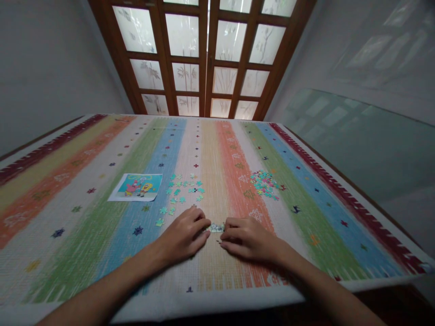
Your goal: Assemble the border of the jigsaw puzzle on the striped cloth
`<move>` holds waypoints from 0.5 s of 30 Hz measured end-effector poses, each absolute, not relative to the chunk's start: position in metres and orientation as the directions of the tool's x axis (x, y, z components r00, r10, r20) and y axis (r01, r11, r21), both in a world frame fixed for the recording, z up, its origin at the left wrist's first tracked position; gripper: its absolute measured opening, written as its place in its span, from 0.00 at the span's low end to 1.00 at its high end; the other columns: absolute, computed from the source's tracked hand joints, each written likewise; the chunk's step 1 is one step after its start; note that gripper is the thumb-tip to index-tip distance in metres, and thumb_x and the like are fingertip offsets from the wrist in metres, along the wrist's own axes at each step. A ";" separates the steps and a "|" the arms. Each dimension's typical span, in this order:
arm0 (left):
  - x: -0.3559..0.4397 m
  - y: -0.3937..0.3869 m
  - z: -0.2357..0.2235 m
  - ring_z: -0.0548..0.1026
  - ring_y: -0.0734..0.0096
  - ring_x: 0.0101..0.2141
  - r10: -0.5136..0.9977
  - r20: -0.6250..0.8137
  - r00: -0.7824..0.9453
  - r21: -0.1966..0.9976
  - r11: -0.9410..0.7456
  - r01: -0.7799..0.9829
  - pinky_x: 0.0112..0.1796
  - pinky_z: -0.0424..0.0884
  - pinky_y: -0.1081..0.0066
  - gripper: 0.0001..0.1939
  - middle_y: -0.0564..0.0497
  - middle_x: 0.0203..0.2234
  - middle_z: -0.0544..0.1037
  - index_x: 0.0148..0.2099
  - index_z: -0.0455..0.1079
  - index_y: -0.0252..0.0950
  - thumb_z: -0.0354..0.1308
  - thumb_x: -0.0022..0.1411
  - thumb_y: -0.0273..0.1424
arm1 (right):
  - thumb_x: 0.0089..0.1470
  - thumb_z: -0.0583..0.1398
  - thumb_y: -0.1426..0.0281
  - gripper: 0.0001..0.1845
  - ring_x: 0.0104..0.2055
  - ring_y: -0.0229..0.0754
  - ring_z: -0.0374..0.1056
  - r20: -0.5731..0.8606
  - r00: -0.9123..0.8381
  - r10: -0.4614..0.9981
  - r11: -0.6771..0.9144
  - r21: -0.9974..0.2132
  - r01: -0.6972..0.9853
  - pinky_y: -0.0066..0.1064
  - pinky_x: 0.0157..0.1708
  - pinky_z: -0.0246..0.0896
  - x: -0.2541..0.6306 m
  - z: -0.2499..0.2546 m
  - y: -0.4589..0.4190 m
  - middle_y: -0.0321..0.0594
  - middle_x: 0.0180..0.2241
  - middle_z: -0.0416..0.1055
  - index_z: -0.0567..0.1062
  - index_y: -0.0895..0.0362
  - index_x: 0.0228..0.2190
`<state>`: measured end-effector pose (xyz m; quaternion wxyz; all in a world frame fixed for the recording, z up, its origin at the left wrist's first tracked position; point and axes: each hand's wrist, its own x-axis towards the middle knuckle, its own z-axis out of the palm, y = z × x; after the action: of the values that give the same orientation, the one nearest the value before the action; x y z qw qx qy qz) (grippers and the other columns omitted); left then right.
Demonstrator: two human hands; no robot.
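Observation:
A short strip of joined jigsaw puzzle pieces (217,227) lies on the tablecloth between my two hands. My left hand (185,232) has its fingers curled and pinched at the strip's left end. At the right end, the bent fingers of my right hand (250,238) close on the strip, hiding its edge. A small loose bit (218,241) shows just below the right fingertips; its shape is hard to make out. Beyond my left hand, several loose teal puzzle pieces (182,199) are spread out singly.
A printed reference picture (137,187) of cartoon characters lies to the left. On the right sits a heap of mixed puzzle pieces (265,183). The striped tablecloth (210,158) covers the table. Wood-framed glass doors (205,59) stand behind, with a glass panel (356,149) at right.

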<state>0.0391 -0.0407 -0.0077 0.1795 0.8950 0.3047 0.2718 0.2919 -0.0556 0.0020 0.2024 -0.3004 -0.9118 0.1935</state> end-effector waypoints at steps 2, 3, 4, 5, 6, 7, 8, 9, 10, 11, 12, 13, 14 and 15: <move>0.038 -0.040 -0.008 0.71 0.62 0.38 0.642 0.366 0.674 0.472 -0.752 0.460 0.39 0.71 0.62 0.07 0.46 0.36 0.74 0.46 0.75 0.37 0.55 0.71 0.28 | 0.63 0.60 0.73 0.09 0.28 0.37 0.65 0.258 -0.725 0.639 0.734 -0.487 0.474 0.30 0.27 0.51 0.292 0.004 -0.055 0.39 0.30 0.73 0.80 0.57 0.33; 0.038 -0.040 -0.007 0.71 0.62 0.38 0.640 0.361 0.678 0.466 -0.754 0.463 0.39 0.71 0.62 0.07 0.46 0.36 0.74 0.46 0.75 0.36 0.55 0.71 0.29 | 0.63 0.59 0.74 0.09 0.28 0.37 0.65 0.255 -0.707 0.660 0.714 -0.506 0.484 0.30 0.27 0.51 0.293 0.006 -0.054 0.39 0.29 0.73 0.79 0.57 0.32; 0.038 -0.040 -0.007 0.71 0.61 0.38 0.638 0.357 0.682 0.460 -0.756 0.466 0.39 0.71 0.62 0.07 0.45 0.37 0.74 0.46 0.75 0.36 0.55 0.71 0.29 | 0.62 0.59 0.74 0.09 0.27 0.37 0.64 0.245 -0.680 0.691 0.681 -0.536 0.499 0.30 0.27 0.52 0.295 0.007 -0.053 0.38 0.28 0.73 0.79 0.57 0.31; 0.038 -0.040 -0.007 0.71 0.61 0.38 0.635 0.354 0.686 0.455 -0.758 0.467 0.39 0.71 0.61 0.07 0.45 0.37 0.74 0.46 0.75 0.35 0.55 0.72 0.29 | 0.61 0.60 0.74 0.08 0.27 0.36 0.64 0.230 -0.645 0.729 0.637 -0.573 0.516 0.29 0.27 0.53 0.297 0.009 -0.052 0.37 0.27 0.72 0.78 0.58 0.31; 0.038 -0.040 -0.006 0.71 0.61 0.38 0.633 0.351 0.690 0.451 -0.760 0.468 0.39 0.71 0.61 0.07 0.45 0.37 0.74 0.46 0.75 0.35 0.55 0.72 0.29 | 0.60 0.61 0.74 0.07 0.26 0.36 0.64 0.208 -0.603 0.770 0.583 -0.612 0.534 0.28 0.26 0.53 0.299 0.011 -0.050 0.36 0.26 0.72 0.78 0.58 0.31; 0.037 -0.040 -0.006 0.71 0.61 0.38 0.631 0.349 0.693 0.447 -0.762 0.468 0.39 0.71 0.61 0.07 0.45 0.37 0.74 0.46 0.75 0.35 0.55 0.72 0.29 | 0.59 0.61 0.75 0.05 0.25 0.36 0.64 0.182 -0.561 0.807 0.528 -0.647 0.550 0.28 0.26 0.54 0.301 0.013 -0.048 0.35 0.25 0.72 0.78 0.58 0.31; 0.037 -0.040 -0.006 0.71 0.61 0.38 0.629 0.347 0.696 0.444 -0.764 0.469 0.39 0.71 0.62 0.08 0.45 0.37 0.74 0.46 0.75 0.35 0.55 0.72 0.29 | 0.58 0.62 0.75 0.05 0.25 0.36 0.63 0.164 -0.532 0.831 0.489 -0.672 0.556 0.28 0.25 0.54 0.304 0.014 -0.046 0.35 0.24 0.71 0.78 0.58 0.31; 0.037 -0.040 -0.005 0.72 0.61 0.38 0.627 0.344 0.699 0.441 -0.765 0.469 0.39 0.71 0.62 0.08 0.45 0.37 0.74 0.46 0.75 0.35 0.55 0.72 0.29 | 0.57 0.61 0.76 0.04 0.24 0.36 0.63 0.149 -0.505 0.850 0.454 -0.693 0.560 0.28 0.25 0.54 0.307 0.015 -0.044 0.34 0.23 0.71 0.78 0.58 0.31; 0.037 -0.040 -0.005 0.71 0.61 0.38 0.624 0.342 0.703 0.438 -0.767 0.468 0.39 0.71 0.62 0.08 0.45 0.37 0.74 0.46 0.75 0.35 0.54 0.72 0.29 | 0.57 0.61 0.76 0.05 0.24 0.36 0.63 0.133 -0.491 0.861 0.429 -0.711 0.558 0.27 0.25 0.55 0.309 0.016 -0.043 0.34 0.23 0.71 0.78 0.58 0.33; 0.037 -0.040 -0.005 0.71 0.61 0.38 0.622 0.340 0.705 0.436 -0.769 0.468 0.39 0.71 0.62 0.08 0.45 0.37 0.74 0.46 0.75 0.35 0.54 0.72 0.29 | 0.56 0.61 0.77 0.07 0.24 0.36 0.64 0.125 -0.488 0.864 0.416 -0.723 0.552 0.28 0.25 0.55 0.311 0.016 -0.041 0.34 0.24 0.72 0.79 0.58 0.36; 0.037 -0.040 -0.005 0.71 0.61 0.38 0.622 0.341 0.706 0.434 -0.770 0.468 0.39 0.71 0.61 0.09 0.44 0.37 0.74 0.46 0.75 0.35 0.54 0.73 0.29 | 0.56 0.60 0.78 0.09 0.24 0.36 0.64 0.117 -0.492 0.863 0.412 -0.727 0.549 0.28 0.25 0.56 0.312 0.016 -0.040 0.35 0.25 0.73 0.79 0.59 0.38; 0.037 -0.040 -0.006 0.71 0.61 0.38 0.622 0.340 0.705 0.433 -0.770 0.469 0.40 0.71 0.61 0.09 0.44 0.37 0.74 0.46 0.75 0.34 0.54 0.73 0.29 | 0.55 0.60 0.78 0.11 0.25 0.36 0.65 0.113 -0.502 0.857 0.417 -0.725 0.548 0.28 0.26 0.56 0.313 0.016 -0.040 0.36 0.26 0.75 0.80 0.59 0.39; 0.037 -0.040 -0.006 0.71 0.61 0.38 0.622 0.340 0.706 0.433 -0.769 0.470 0.40 0.71 0.61 0.09 0.44 0.37 0.74 0.46 0.75 0.34 0.54 0.73 0.29 | 0.55 0.60 0.79 0.11 0.26 0.37 0.66 0.110 -0.512 0.852 0.425 -0.718 0.552 0.28 0.27 0.57 0.313 0.015 -0.039 0.37 0.27 0.76 0.80 0.59 0.39; 0.037 -0.039 -0.006 0.71 0.61 0.38 0.623 0.337 0.706 0.434 -0.768 0.470 0.40 0.71 0.61 0.09 0.44 0.37 0.74 0.46 0.75 0.34 0.53 0.73 0.29 | 0.55 0.60 0.79 0.10 0.26 0.37 0.67 0.102 -0.520 0.848 0.430 -0.706 0.563 0.29 0.27 0.57 0.313 0.015 -0.039 0.38 0.27 0.77 0.81 0.58 0.37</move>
<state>0.0371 -0.0394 -0.0061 0.1598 0.9096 0.3005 0.2383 0.3133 -0.0392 0.0147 0.2288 -0.4332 -0.8141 0.3119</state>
